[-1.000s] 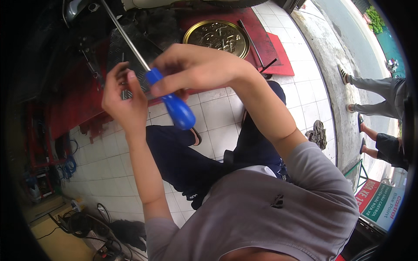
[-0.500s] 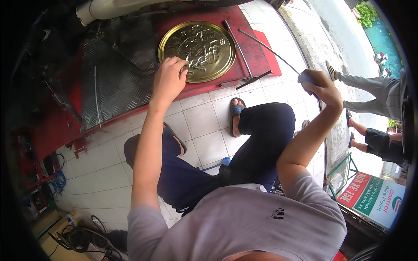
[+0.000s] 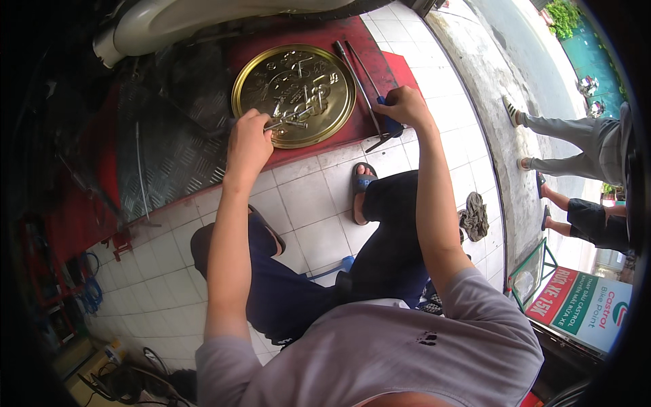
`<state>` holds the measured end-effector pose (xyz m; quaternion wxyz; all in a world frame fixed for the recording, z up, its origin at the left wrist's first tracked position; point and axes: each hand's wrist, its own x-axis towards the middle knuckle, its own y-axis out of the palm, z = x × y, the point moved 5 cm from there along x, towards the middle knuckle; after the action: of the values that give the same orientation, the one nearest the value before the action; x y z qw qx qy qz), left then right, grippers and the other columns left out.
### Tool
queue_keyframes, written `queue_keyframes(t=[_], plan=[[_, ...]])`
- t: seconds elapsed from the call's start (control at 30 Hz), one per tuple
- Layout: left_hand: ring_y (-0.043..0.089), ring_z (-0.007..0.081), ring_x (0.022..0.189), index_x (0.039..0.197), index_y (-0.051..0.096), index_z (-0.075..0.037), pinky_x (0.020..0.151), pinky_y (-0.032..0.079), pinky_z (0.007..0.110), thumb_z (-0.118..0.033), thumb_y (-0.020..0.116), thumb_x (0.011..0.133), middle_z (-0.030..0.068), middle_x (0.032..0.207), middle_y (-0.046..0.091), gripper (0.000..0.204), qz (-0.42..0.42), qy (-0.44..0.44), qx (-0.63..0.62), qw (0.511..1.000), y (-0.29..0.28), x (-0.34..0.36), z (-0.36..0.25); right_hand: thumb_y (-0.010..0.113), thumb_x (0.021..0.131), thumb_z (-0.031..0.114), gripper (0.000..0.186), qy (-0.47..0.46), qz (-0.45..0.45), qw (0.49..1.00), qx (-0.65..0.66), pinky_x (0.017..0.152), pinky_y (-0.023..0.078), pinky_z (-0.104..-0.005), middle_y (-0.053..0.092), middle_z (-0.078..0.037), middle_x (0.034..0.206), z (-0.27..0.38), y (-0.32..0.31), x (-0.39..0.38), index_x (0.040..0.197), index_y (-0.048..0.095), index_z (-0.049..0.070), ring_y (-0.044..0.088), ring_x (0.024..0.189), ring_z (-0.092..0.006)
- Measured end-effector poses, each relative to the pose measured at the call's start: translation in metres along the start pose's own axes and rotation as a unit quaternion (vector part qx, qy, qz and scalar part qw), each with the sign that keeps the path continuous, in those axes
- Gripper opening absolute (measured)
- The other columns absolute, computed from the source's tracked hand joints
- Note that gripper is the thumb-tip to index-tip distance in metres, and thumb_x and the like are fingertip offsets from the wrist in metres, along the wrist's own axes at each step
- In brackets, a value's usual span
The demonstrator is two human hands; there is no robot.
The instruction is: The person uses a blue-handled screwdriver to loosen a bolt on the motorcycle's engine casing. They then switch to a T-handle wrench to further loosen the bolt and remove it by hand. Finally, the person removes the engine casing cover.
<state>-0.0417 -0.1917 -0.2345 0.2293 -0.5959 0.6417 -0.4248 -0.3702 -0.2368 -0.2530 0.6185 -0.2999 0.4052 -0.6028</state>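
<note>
Right hand (image 3: 408,107) is closed round the blue-handled screwdriver (image 3: 391,126) near the red platform's (image 3: 377,54) front-right corner; left hand (image 3: 248,146), fingers bent, hold indeterminable, is at the gold tray (image 3: 337,102), its rim presumably retaining bolts (image 3: 313,102).

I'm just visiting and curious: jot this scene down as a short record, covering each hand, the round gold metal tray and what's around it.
Left hand: at the near-left rim of the round gold metal tray; grip unclear
Right hand: around the blue handle of a long-shafted screwdriver
Tray contents: small silver metal pieces, some bolt-like
Beside tray: dark metal T-handled tool, lying to its right
Support: red platform with dark patterned metal plate
Floor: white square tiles
</note>
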Motion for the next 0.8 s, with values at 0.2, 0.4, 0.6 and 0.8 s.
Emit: queue_keyframes(t=[0.2, 0.4, 0.6, 0.8], plan=[[0.065, 0.0286, 0.075, 0.088, 0.064, 0.005, 0.066, 0.051, 0.036, 0.008, 0.065, 0.074, 0.0146, 0.086, 0.062, 0.014, -0.034, -0.01, -0.094, 0.995, -0.005, 0.002, -0.002, 0.079, 0.068, 0.03, 0.025, -0.038, -0.119, 0.992, -0.025, 0.068, 0.055, -0.0403, 0.069, -0.012, 0.073, 0.021, -0.007, -0.007, 0.076, 0.072, 0.007, 0.068, 0.074, -0.029], [0.067, 0.0172, 0.072, 0.091, 0.064, 0.007, 0.064, 0.054, 0.027, 0.006, 0.066, 0.078, 0.0128, 0.086, 0.066, 0.013, -0.102, -0.006, -0.175, 0.979, -0.014, 0.002, 0.001, 0.078, 0.065, 0.025, 0.019, -0.035, -0.101, 0.987, -0.121, 0.068, 0.055, -0.0422, 0.068, -0.014, 0.073, 0.042, 0.011, -0.014, 0.073, 0.073, 0.008, 0.068, 0.072, -0.0324], [0.066, 0.0116, 0.078, 0.097, 0.063, 0.007, 0.067, 0.053, 0.025, 0.001, 0.065, 0.084, 0.0104, 0.084, 0.067, 0.015, -0.058, -0.113, -0.221, 0.967, -0.005, 0.0, 0.019, 0.077, 0.061, 0.027, 0.024, -0.015, -0.09, 0.986, -0.139, 0.068, 0.055, -0.042, 0.068, -0.015, 0.073, 0.041, 0.015, -0.012, 0.073, 0.073, 0.007, 0.068, 0.073, -0.0334], [0.065, 0.0143, 0.087, 0.102, 0.061, 0.003, 0.076, 0.05, 0.025, -0.003, 0.061, 0.091, 0.0089, 0.094, 0.067, 0.013, 0.003, -0.172, -0.555, 0.814, 0.008, 0.004, 0.027, 0.074, 0.064, 0.028, 0.027, -0.046, -0.128, 0.989, -0.065, 0.067, 0.053, -0.0392, 0.067, -0.014, 0.07, 0.037, -0.004, -0.025, 0.075, 0.07, 0.004, 0.067, 0.069, -0.0294]])
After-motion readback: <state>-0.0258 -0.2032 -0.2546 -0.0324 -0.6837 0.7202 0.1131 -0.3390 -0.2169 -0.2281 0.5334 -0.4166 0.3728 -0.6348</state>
